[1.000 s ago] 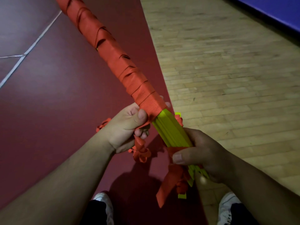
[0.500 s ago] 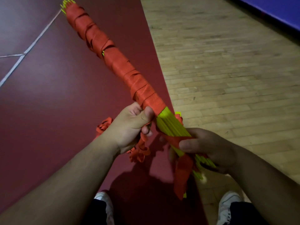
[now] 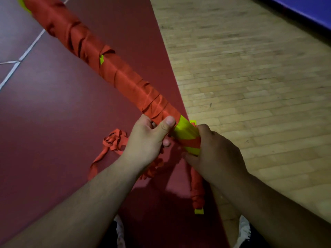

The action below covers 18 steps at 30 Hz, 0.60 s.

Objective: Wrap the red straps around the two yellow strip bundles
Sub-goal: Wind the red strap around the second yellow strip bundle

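Both forearms bare, coming in from the bottom, converging. Left hand [image 3: 146, 142] curled round the yellow strip bundle [image 3: 185, 130], thumb laid over the top, fingertips showing underneath. Right hand [image 3: 216, 154] just beside it, knuckles up, fingers wrapped round the same bundle, thumb pointing toward the left hand.

Plenty of room on the right, where the wooden floor [image 3: 250, 86] runs out to the blue edge [image 3: 304, 11] far off. The wrapped bundle [image 3: 114, 76] slants from far left to the middle and bars any straight pass across. The left hand [image 3: 146, 140] and right hand [image 3: 216, 154] grip its near end with only a narrow gap between them. Near left, a strap heap [image 3: 114, 140] litters the red mat [image 3: 53, 122], and a strap tail [image 3: 197, 190] dangles under the right hand.
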Motion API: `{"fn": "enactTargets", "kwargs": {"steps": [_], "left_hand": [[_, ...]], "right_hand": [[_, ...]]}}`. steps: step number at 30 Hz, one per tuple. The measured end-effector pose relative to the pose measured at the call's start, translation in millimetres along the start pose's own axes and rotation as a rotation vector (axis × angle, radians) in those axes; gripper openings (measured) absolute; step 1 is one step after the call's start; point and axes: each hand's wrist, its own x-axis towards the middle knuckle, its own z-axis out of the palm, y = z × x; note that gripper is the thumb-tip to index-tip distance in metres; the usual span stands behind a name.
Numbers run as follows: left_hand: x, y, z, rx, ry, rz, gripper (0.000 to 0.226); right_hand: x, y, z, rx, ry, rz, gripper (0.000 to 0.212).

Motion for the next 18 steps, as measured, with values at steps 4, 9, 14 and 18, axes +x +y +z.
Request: {"fn": "enactTargets", "kwargs": {"steps": [4,9,14,18], "left_hand": [[0.7,13.5,-3.6,-0.008,-0.116,0.064,0.018],[6.9,14.5,-17.6,0.060,-0.283,0.111,0.026],[9.2,10.0,-29.6,0.073,-0.359,0.054,0.048],[11.8,7.2,-28.1,0.093,-0.235,0.009,0.018]], "right_hand": [[4.1,6.1,-2.9,0.228,-0.037,0.037,0.044],[7.3,7.7,-5.6,0.442,-0.083,0.086,0.050],[7.3,6.9,-8.2,0.643,-0.148,0.069,0.035],[7.3,7.1,-6.8,0.647,-0.128,0.089,0.041]]}}
